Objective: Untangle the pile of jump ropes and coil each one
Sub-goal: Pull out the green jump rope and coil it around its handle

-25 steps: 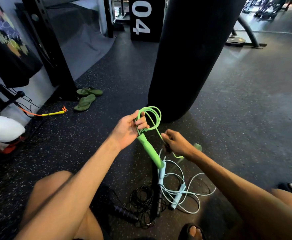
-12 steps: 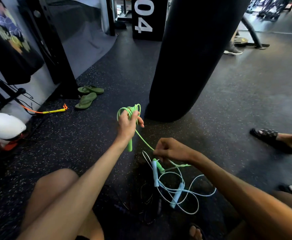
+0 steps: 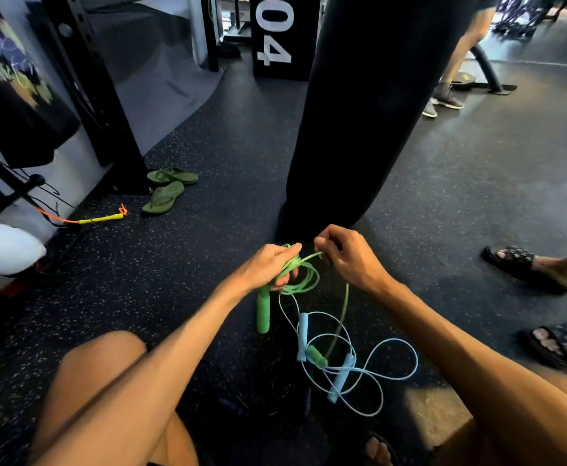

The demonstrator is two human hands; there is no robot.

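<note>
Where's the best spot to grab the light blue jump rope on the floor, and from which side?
Probably its lower handle, pinched from above: it lies flat on the floor, stiff and thicker than the cord. The upper handle has the green rope's handle right beside it.

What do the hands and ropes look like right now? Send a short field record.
left hand: grips the coiled part of the green rope; one green handle hangs below
right hand: pinches the green cord just right of the coil
green rope: partly coiled; its loose end runs down to the second green handle on the floor
blue rope: uncoiled, in loose loops on the floor around the second green handle
status: green coil not finished; blue rope not yet picked up
</note>
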